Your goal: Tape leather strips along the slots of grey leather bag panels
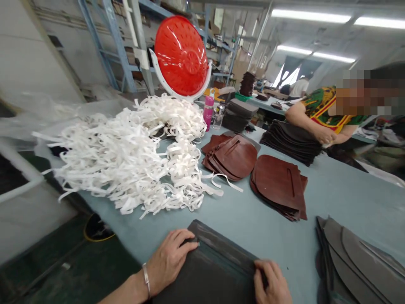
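Note:
A dark grey leather piece (pixel 215 266) lies flat at the near edge of the grey-blue table (pixel 348 198). My left hand (pixel 169 257) presses on its far left corner, fingers curled over the edge. My right hand (pixel 272 283) rests on its right edge with fingers folded down onto it. Whether either hand grips the piece or only presses it, I cannot tell for sure. A silver bracelet sits on my left wrist.
A big heap of white strips (pixel 133 156) fills the table's left. Two stacks of brown leather pieces (pixel 234 156) (pixel 280 185) lie mid-table, dark grey pieces (pixel 357 261) at right. A red fan (pixel 182 55) stands behind. A co-worker (pixel 322 114) leans on black stacks (pixel 291 141).

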Demonstrator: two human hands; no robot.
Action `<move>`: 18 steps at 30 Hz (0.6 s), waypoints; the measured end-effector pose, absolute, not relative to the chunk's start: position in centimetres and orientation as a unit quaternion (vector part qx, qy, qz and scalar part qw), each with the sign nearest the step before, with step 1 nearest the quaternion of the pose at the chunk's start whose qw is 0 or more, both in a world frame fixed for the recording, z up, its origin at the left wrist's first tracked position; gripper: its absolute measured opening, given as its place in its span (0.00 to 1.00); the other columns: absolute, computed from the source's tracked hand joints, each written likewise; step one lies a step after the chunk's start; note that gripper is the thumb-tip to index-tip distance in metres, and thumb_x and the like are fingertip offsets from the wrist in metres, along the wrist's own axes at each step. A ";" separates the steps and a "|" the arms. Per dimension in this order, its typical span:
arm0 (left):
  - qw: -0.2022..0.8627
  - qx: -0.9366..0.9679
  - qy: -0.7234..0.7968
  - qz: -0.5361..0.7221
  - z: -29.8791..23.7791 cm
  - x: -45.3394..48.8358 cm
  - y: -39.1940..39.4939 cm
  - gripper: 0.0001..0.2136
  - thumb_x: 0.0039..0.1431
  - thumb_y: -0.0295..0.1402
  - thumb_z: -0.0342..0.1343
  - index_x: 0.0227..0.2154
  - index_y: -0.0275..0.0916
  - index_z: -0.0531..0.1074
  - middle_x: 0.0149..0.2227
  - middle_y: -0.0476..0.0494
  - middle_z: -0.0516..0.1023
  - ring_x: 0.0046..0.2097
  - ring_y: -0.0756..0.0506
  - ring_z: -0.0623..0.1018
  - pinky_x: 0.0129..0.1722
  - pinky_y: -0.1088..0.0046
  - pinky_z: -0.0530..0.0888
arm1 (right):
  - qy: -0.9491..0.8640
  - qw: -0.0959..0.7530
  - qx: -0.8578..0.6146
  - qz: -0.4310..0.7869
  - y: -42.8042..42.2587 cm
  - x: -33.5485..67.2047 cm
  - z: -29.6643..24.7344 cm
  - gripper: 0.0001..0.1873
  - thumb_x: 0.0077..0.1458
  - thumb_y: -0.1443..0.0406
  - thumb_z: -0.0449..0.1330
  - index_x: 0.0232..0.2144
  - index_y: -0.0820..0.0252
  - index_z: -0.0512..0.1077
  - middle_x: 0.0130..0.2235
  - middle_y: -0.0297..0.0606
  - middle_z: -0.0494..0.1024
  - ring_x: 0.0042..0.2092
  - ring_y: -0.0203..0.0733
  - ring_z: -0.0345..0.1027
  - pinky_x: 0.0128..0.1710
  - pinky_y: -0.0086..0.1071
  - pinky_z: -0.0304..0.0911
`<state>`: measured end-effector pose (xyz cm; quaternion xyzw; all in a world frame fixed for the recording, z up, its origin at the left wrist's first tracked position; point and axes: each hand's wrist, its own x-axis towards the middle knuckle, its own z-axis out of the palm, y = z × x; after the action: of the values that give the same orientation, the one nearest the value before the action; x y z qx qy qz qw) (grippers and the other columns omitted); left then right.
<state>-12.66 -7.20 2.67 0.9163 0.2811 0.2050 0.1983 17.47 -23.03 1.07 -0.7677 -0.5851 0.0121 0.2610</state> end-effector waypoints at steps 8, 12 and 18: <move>0.219 0.910 0.282 0.210 3.0 -12.8 -7.0 0.21 0.58 0.18 0.42 0.48 0.44 0.69 0.50 0.41 0.70 0.53 0.44 0.68 0.53 0.62 0.70 | -0.488 0.328 -0.806 0.068 -2.7 18.5 4.7 0.19 0.60 0.60 0.46 0.46 0.65 0.68 0.47 0.50 0.71 0.45 0.45 0.67 0.45 0.38 0.61; 0.217 0.912 0.276 0.210 3.0 -12.8 -6.9 0.20 0.59 0.18 0.42 0.48 0.45 0.69 0.49 0.41 0.70 0.53 0.44 0.69 0.52 0.64 0.71 | -0.448 0.303 -0.840 0.041 1.6 19.3 3.4 0.11 0.57 0.61 0.53 0.37 0.63 0.70 0.43 0.46 0.71 0.41 0.43 0.67 0.40 0.38 0.61; 0.213 0.911 0.279 0.217 2.6 -13.0 -6.9 0.19 0.60 0.19 0.42 0.48 0.44 0.69 0.49 0.41 0.71 0.53 0.44 0.69 0.52 0.62 0.70 | -0.442 0.315 -0.839 0.030 -3.6 19.5 3.0 0.10 0.57 0.61 0.53 0.26 0.59 0.67 0.27 0.35 0.71 0.30 0.40 0.65 0.32 0.33 0.58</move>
<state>-12.96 -6.89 2.59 0.9107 0.2794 0.2170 0.2130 19.50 -3.64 2.96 -0.8394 -0.4420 0.0304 0.3148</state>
